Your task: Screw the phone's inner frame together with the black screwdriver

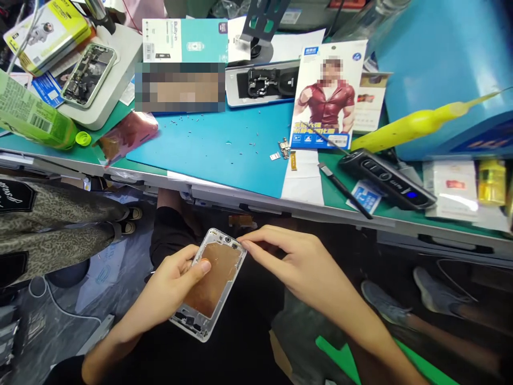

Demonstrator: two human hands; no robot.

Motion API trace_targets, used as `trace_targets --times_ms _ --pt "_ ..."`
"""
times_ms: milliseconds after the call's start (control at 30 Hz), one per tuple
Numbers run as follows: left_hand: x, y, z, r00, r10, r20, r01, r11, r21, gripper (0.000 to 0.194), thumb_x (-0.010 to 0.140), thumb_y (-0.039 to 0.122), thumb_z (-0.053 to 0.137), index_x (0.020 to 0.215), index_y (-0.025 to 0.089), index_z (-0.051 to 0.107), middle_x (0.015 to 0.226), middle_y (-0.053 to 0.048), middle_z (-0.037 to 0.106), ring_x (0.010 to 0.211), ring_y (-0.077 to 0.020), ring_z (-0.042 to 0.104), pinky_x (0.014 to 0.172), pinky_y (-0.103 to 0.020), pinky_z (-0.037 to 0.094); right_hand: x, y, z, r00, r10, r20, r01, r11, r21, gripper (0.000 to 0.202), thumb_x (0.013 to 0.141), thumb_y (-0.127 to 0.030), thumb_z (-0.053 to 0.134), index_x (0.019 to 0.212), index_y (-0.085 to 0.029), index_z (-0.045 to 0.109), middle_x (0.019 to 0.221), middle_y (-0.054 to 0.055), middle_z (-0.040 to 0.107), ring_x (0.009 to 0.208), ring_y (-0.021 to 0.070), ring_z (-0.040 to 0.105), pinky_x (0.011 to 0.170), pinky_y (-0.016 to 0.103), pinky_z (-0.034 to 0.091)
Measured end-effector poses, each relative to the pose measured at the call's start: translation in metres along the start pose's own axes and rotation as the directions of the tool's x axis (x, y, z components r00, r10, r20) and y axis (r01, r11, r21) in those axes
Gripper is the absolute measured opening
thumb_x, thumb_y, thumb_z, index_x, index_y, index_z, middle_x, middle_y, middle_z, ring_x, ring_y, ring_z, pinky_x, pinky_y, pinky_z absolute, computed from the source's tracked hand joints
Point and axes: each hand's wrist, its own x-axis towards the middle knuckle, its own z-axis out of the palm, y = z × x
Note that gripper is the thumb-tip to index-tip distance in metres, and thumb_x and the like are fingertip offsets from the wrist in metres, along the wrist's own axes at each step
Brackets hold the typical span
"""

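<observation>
I see my left hand [172,286] gripping the stripped phone frame [210,283] below the desk [240,187] edge; my right hand [296,262] pinches at its top corner, perhaps on something tiny. Screws and parts [284,148] lie on the desk; reassembly seems undone.

"Built-in" on teal box [184,41]

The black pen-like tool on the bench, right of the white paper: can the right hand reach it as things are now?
Probably yes. The right hand only pinches the top corner of the phone frame, which the left hand holds. The tool lies uncovered near the bench edge.
</observation>
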Motion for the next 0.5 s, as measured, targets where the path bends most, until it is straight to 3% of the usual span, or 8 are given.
trace_targets --times_ms 167,333,500 --pt "0.001 -0.003 0.001 1.0 -0.013 0.007 0.013 0.999 0.046 0.043 0.105 0.055 0.065 0.128 0.019 0.071 0.102 -0.002 0.072 0.093 -0.0189 0.066 0.081 -0.027 0.049 0.003 0.006 -0.001 1.0 -0.006 0.03 0.008 0.997 -0.079 0.021 0.1 -0.031 0.061 0.088 -0.026 0.077 0.086 -0.004 0.077 0.072 0.0149 0.068 0.066 0.03 0.046" --pt "0.002 -0.003 0.001 0.999 -0.047 -0.001 0.047 0.992 0.115 0.044 0.105 0.058 0.063 0.126 0.02 0.071 0.096 0.0 0.068 0.084 -0.0162 0.059 0.075 -0.027 0.044 0.006 0.015 -0.001 0.997 -0.047 0.064 0.055 0.99 -0.133 0.024 0.102 -0.034 0.058 0.088 -0.026 0.077 0.087 -0.002 0.078 0.072 0.0155 0.068 0.067 0.03 0.047" --pt "0.0 0.002 0.001 0.999 -0.039 -0.005 0.039 0.979 0.199 0.043 0.104 0.058 0.061 0.114 0.018 0.073 0.094 -0.002 0.069 0.085 -0.0198 0.061 0.076 -0.028 0.046 0.007 0.019 -0.004 0.99 -0.062 0.124 0.075 0.991 -0.109 0.027 0.103 -0.035 0.057 0.087 -0.026 0.077 0.09 -0.002 0.079 0.076 0.0161 0.071 0.069 0.029 0.05"
